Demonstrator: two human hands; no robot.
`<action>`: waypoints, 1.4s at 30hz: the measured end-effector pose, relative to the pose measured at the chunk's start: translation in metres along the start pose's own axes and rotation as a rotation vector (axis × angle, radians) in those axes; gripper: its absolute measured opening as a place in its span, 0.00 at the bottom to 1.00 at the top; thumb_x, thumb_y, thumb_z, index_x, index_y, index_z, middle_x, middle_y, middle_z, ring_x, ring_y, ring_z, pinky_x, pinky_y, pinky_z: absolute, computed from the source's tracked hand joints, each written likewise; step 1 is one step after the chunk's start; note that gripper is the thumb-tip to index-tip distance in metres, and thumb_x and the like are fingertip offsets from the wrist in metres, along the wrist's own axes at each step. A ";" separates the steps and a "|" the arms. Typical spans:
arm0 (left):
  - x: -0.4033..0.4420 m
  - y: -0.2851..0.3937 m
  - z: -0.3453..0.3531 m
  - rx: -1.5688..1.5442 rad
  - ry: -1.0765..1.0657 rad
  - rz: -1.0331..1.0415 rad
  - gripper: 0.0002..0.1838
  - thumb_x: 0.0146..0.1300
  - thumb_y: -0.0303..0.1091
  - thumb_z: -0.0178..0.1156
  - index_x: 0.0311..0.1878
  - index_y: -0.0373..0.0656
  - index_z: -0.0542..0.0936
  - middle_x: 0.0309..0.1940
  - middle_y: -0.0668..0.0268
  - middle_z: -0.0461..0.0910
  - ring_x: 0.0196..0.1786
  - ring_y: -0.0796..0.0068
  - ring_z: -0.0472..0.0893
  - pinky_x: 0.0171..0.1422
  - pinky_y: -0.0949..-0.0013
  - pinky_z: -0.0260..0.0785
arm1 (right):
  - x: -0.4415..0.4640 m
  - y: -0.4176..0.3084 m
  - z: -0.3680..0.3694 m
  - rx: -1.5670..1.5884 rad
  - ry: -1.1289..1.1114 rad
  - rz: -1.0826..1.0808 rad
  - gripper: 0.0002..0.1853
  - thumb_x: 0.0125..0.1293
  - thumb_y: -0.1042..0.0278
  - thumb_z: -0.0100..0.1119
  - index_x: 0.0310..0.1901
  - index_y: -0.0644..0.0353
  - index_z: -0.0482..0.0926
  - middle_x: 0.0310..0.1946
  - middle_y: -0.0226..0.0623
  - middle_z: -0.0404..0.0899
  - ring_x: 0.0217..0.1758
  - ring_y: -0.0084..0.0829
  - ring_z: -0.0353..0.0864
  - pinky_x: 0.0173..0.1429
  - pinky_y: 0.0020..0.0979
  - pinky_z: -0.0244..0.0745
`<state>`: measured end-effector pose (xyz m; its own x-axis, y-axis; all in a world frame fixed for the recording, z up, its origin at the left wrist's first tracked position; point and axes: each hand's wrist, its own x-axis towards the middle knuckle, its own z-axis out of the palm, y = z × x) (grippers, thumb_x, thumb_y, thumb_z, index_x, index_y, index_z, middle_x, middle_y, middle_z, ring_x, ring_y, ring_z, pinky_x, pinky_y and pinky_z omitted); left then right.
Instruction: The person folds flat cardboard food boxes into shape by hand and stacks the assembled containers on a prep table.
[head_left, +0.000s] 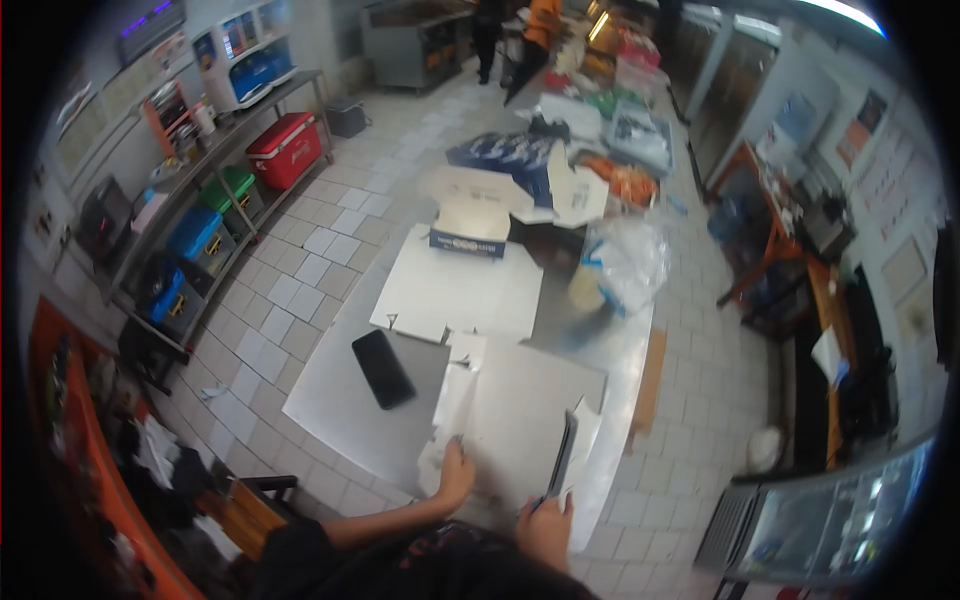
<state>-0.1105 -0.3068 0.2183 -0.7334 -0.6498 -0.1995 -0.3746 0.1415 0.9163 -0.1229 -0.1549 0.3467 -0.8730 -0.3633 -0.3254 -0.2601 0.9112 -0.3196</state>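
My left hand (456, 478) is closed on the near left edge of a flat, partly folded white cardboard box (510, 410) lying on the metal table (340, 430). At the box's near right side, my right hand (546, 525) is closed round the near end of a dark, long, narrow flap (566, 445) that stands up from the cardboard. To the left of the box lies a black phone (382, 369). Beyond it is another opened white box (462, 285) with a dark printed strip.
A clear plastic bag (628, 260) and more cardboard pieces (480, 190) lie farther up the table. At left stand a metal shelf (210, 160) and a red cooler (283, 150). A glass-topped freezer (840, 510) is at right. Two people stand at the far end.
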 end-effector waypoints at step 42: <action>0.091 0.053 -0.078 -0.046 -0.717 -0.208 0.21 0.58 0.34 0.52 0.52 0.30 0.70 0.42 0.57 0.75 0.41 0.67 0.78 0.47 0.64 0.70 | 0.035 0.122 0.033 1.787 -0.363 0.322 0.25 0.61 0.74 0.56 0.59 0.69 0.62 0.54 0.43 0.70 0.56 0.35 0.72 0.57 0.37 0.71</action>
<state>-0.1529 -0.4162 0.2754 -0.8457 -0.0110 -0.5336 -0.5337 0.0267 0.8453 -0.1717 -0.0632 0.2671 -0.6111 -0.4775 -0.6313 0.7806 -0.2313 -0.5806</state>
